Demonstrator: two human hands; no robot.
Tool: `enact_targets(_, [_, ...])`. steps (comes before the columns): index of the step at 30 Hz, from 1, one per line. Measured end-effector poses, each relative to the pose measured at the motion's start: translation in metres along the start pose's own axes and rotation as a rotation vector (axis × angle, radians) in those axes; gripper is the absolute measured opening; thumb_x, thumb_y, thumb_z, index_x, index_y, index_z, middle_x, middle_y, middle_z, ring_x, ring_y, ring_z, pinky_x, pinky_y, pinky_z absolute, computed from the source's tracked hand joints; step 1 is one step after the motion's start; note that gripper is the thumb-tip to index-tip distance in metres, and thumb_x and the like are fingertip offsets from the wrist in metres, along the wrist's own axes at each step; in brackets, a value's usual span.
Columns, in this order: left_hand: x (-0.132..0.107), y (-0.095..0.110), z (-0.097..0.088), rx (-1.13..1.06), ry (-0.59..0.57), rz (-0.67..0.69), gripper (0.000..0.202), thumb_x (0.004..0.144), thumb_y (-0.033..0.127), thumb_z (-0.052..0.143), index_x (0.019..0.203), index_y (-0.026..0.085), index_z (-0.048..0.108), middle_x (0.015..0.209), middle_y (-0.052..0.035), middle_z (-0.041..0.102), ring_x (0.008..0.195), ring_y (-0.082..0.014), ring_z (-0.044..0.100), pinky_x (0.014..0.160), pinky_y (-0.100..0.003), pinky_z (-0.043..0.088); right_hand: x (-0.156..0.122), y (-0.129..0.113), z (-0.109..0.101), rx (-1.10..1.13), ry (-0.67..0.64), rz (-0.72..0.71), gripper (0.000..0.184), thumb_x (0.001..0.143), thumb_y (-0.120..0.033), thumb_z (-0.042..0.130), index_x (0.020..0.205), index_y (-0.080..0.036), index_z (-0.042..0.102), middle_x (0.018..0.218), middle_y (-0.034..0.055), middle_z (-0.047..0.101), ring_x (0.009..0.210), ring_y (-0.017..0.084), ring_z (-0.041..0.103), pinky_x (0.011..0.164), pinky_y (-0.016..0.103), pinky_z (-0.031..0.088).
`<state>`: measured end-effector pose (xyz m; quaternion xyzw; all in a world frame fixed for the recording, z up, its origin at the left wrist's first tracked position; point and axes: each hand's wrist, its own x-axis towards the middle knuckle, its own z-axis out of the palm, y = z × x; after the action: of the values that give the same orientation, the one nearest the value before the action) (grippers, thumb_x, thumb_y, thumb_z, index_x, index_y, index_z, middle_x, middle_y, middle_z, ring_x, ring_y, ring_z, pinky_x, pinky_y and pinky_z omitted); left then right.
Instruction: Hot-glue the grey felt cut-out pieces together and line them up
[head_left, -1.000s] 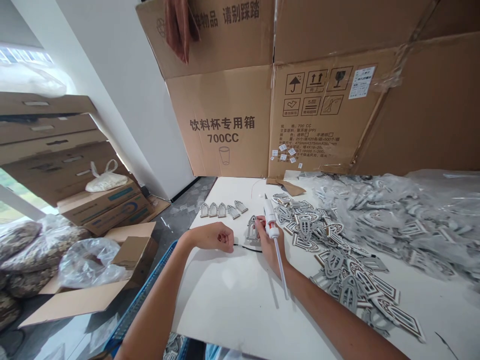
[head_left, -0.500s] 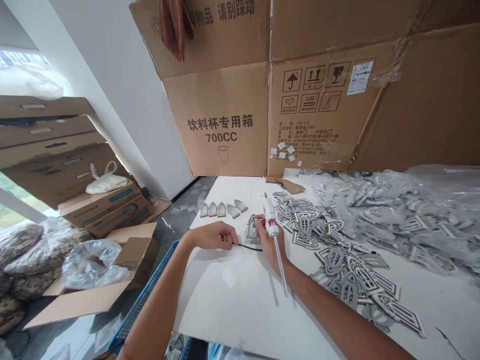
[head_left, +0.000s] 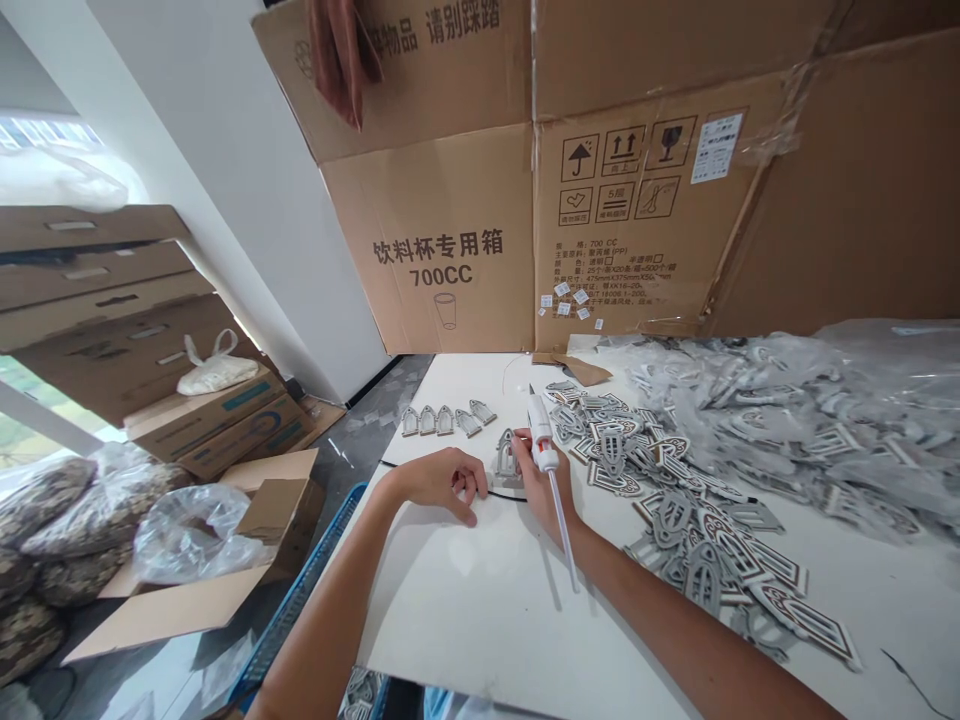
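My right hand [head_left: 549,482] is wrapped around a white glue gun [head_left: 538,425], its nozzle pointing away from me and a long translucent glue stick [head_left: 562,530] jutting from the back. Its fingertips also touch a small grey arch-shaped piece [head_left: 505,455], which stands near the table's middle. My left hand [head_left: 448,480] rests just left of that piece, fingers loosely curled and thumb apart from them. A thin black cord [head_left: 506,497] runs between my hands. Beyond the left hand, several similar arch pieces [head_left: 445,419] lie in a row.
A heap of grey and brown-edged arch pieces [head_left: 701,530] covers the table's right side, with plastic bags [head_left: 765,410] of more behind. Tall cardboard [head_left: 450,200] walls the back. At left, an open carton [head_left: 292,520] and a blue basket [head_left: 300,590] stand below the table.
My left hand has shifted slightly right and its thumb has come away from the black cord. My right hand keeps the glue gun in nearly the same place.
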<state>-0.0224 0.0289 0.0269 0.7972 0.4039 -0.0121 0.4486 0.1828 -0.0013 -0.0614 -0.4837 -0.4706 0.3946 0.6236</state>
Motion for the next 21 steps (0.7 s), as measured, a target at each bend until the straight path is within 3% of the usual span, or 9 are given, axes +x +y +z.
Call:
enact_targets(9, [-0.0008, 0.0054, 0.0008, 0.035, 0.009, 0.050, 0.013, 0.078, 0.034, 0.078, 0.083, 0.021, 0.078, 0.082, -0.0015, 0.074, 0.076, -0.0164, 0.056, 0.074, -0.028, 0.043, -0.0017, -0.0020, -0.0005, -0.008, 0.010, 0.000, 0.049, 0.091, -0.063, 0.065, 0.106, -0.017, 0.073, 0.071, -0.0001, 0.061, 0.062, 0.015, 0.053, 0.055, 0.027, 0.045])
enact_targets(13, [-0.0017, 0.0062, -0.0005, -0.022, 0.012, 0.098, 0.019, 0.086, 0.040, 0.075, 0.088, 0.022, 0.081, 0.086, -0.0029, 0.077, 0.076, -0.0169, 0.060, 0.074, -0.028, 0.046, -0.0014, -0.0012, 0.0003, 0.002, 0.025, -0.012, 0.050, 0.091, -0.063, 0.066, 0.108, -0.016, 0.073, 0.078, 0.0025, 0.067, 0.065, 0.016, 0.057, 0.060, 0.028, 0.049])
enact_targets(21, [0.0036, 0.0033, -0.0002, 0.030, 0.144, 0.200, 0.032, 0.094, 0.049, 0.069, 0.096, 0.020, 0.083, 0.087, -0.0055, 0.078, 0.077, -0.0158, 0.062, 0.072, -0.026, 0.045, 0.0008, 0.0052, 0.0006, 0.024, 0.015, -0.002, 0.056, 0.089, -0.067, 0.067, 0.110, -0.015, 0.073, 0.085, 0.0066, 0.073, 0.071, 0.018, 0.062, 0.063, 0.030, 0.051])
